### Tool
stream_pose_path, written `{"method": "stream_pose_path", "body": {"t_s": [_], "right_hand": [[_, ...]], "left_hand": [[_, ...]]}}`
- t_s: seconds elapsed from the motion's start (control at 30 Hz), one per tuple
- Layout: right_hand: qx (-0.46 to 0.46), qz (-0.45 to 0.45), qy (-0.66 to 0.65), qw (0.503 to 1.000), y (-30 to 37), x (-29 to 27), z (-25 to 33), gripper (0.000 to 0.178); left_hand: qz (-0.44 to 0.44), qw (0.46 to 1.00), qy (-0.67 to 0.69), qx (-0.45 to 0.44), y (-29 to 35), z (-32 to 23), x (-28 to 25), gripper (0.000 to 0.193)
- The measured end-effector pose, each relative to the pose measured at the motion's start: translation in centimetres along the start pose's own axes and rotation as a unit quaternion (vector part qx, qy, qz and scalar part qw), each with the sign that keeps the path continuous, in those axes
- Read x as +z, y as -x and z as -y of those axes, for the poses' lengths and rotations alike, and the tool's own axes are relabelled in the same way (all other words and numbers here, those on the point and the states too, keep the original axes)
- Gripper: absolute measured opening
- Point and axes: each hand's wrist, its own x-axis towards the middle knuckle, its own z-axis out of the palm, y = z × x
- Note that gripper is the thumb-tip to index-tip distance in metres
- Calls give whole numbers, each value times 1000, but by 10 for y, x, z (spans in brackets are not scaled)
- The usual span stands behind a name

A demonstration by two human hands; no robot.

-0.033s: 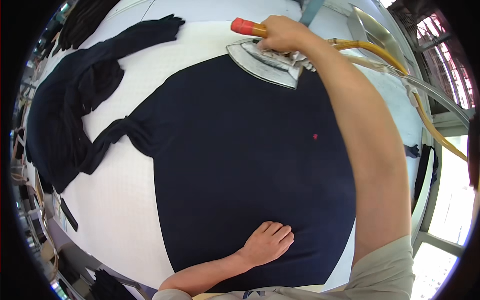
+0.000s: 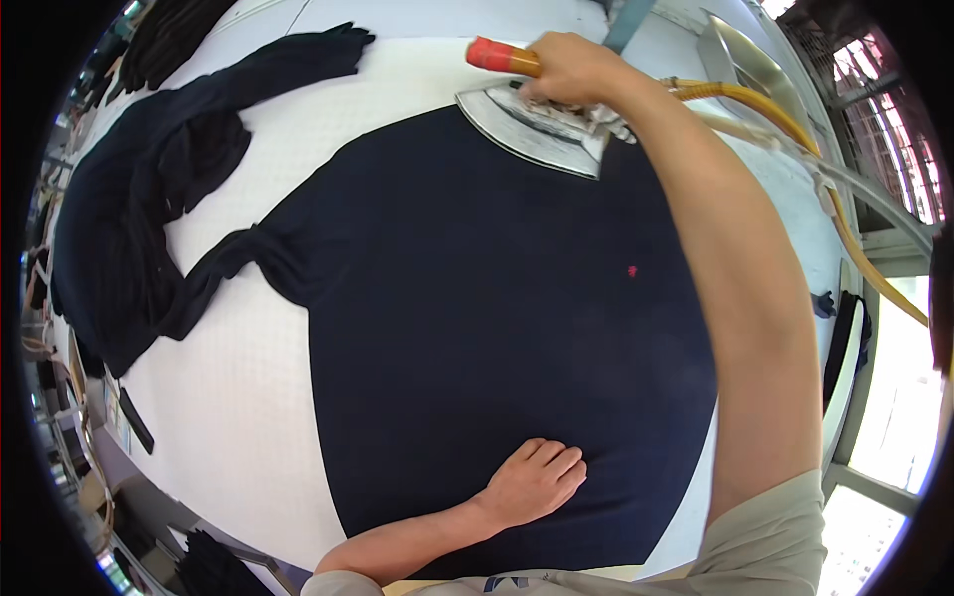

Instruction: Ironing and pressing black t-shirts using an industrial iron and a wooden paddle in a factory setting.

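A dark navy knit sweater with a small red mark on its chest lies spread out on the white padded table. My right hand is closed around the handle of a steam iron, whose pale soleplate rests on the sweater's far edge, near the neck. The red-wrapped end of the handle sticks out to the left. My left hand rests as a loose fist on the lower part of the sweater, with its fingertips tucked out of sight. The sweater's left sleeve runs twisted toward the left.
A heap of dark garments lies along the white table's left side. A yellow hose and a clear tube run from the iron to the right. A metal tray stands at the far right, and a black strip at the left edge.
The sweater, iron and my right hand sit very slightly farther right in the picture. Both hands keep the same hold and posture.
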Motion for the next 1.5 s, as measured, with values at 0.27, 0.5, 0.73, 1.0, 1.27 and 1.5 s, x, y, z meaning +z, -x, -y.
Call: {"method": "stream_pose_path", "body": {"t_s": [0.27,0.5,0.73,1.0,1.27,1.5], "right_hand": [[-97,-16,-28,995,182,55,59,23],[129,-3,-25,991,313,69,32,52],[61,-40,-19,997,226,71,99,41],[72,-75,-11,995,-8,33,173,29],[-73,15,-36,997,75,53,161,39],[165,27,-20,986,308,77,44,41]], "left_hand": [[92,993,29,67,56,-16,-9,33],[156,975,54,150,111,-57,4,32],[187,958,113,184,114,-65,14,27],[96,971,51,215,138,-66,53,18],[198,946,87,242,152,-66,44,41],[205,924,96,308,140,-71,20,33]]}}
